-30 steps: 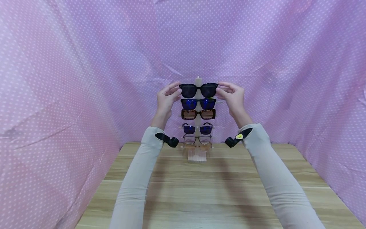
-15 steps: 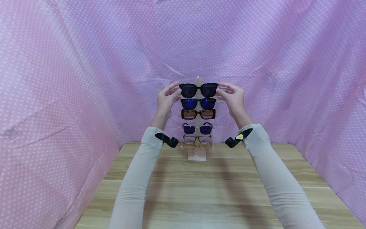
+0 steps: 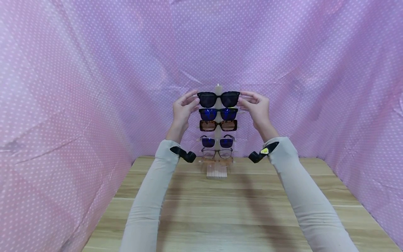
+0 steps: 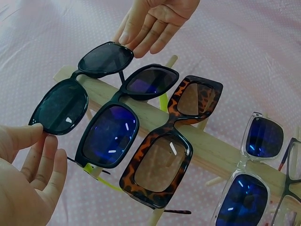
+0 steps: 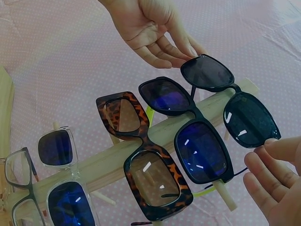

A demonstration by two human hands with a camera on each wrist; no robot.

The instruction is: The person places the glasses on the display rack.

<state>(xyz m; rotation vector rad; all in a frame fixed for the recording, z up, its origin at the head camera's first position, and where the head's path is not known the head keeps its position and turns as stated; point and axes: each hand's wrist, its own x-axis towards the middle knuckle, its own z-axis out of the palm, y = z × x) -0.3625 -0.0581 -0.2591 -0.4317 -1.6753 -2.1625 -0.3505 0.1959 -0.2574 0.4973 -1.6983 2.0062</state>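
Black-framed sunglasses (image 3: pixel 207 99) with dark lenses sit at the top of a wooden display stand (image 3: pixel 217 171). My left hand (image 3: pixel 184 109) pinches their left outer corner between thumb and fingers. At the opposite corner, my right hand (image 3: pixel 257 107) pinches the frame the same way. Just below are dark sunglasses with blue lenses (image 4: pixel 113 134), showing yellow-green on the temples. Under those comes a tortoiseshell pair (image 5: pixel 157 176) with brown lenses. Both wrist views show the thumbs right at the ends of the black frame.
Lower on the stand hang clear-framed sunglasses with blue lenses (image 3: pixel 208 142), grey-framed glasses (image 3: pixel 225 153) and a pale orange-tinted pair (image 3: pixel 226 161). Wooden pegs (image 5: pixel 225 197) stick out sideways from the post. The stand is at the wooden table's (image 3: pixel 214 217) far edge, before a pink dotted cloth (image 3: pixel 201 42).
Almost nothing differs. Both hands keep their grip on the top black sunglasses, whose right end sits very slightly further left now.
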